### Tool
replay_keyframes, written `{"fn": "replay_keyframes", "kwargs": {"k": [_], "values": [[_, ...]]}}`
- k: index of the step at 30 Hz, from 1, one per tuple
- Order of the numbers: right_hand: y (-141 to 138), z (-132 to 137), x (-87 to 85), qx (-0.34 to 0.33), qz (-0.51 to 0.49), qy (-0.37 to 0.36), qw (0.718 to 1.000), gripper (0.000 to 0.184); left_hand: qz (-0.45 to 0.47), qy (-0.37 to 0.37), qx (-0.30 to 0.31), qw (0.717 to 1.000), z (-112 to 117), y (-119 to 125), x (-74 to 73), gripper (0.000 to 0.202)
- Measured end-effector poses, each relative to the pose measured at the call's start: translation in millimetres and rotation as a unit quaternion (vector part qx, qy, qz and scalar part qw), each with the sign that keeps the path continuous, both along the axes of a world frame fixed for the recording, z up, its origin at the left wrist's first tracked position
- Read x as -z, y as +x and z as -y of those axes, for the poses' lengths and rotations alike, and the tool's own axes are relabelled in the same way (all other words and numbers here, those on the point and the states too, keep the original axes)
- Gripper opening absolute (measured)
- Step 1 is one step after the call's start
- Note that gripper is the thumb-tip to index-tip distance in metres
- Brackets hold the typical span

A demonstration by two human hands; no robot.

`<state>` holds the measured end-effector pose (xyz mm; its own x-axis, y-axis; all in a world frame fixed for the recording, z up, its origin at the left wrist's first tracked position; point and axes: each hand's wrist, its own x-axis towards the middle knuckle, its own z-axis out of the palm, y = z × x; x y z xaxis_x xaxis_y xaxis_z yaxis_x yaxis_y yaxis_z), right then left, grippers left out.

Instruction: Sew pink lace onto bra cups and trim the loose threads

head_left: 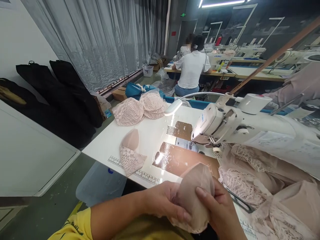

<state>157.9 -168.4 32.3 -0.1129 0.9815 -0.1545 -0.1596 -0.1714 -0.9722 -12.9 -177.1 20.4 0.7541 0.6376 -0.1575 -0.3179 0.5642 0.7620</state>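
Note:
Close to my body, a pale pink bra cup [193,193] of sheer fabric is held up between both hands. My left hand [170,203] grips its left side, thumb across the lower front. My right hand [217,203] pinches the right edge, with the thumb on the front face. Beyond it stands a white sewing machine [215,123], its needle area over a metal plate [183,143]. A single lace bra cup [131,153] lies on the table to the left of the plate.
Stacked lace cups [130,111] sit at the table's far left corner. More lace pieces [250,180] are heaped under the machine arm. A lamp [173,107] reaches over the white table [100,148]. A plastic bin [100,183] stands below. A seated person [192,66] works ahead.

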Motion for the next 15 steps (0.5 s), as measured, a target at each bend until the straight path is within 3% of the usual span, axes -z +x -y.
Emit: {"fn": "replay_keyframes", "kwargs": {"k": [4, 7, 10, 13, 15], "values": [[14.8, 12.3, 1.5, 0.059, -0.026, -0.011, 0.998, 0.036, 0.002, -0.069, -0.061, 0.996, 12.8, 9.2, 8.6, 0.045], [22.6, 21.7, -5.2, 0.004, 0.004, -0.041, 0.999, 0.043, -0.028, -0.034, -0.135, 0.99, 8.8, 4.6, 10.5, 0.042], [20.4, 25.8, -18.4, -0.052, 0.08, -0.004, 0.995, 0.041, -0.051, 0.005, -0.182, 0.982, 2.9, -3.6, 8.6, 0.043], [17.6, 27.8, -30.6, 0.051, 0.228, 0.11, 0.966, 0.025, -0.087, 0.074, -0.148, 0.982, -0.4, -13.0, 4.8, 0.04], [21.2, 30.3, -34.3, 0.177, 0.32, 0.199, 0.909, 0.016, -0.202, 0.193, -0.156, 0.947, -3.2, -21.8, 2.2, 0.029]]}}
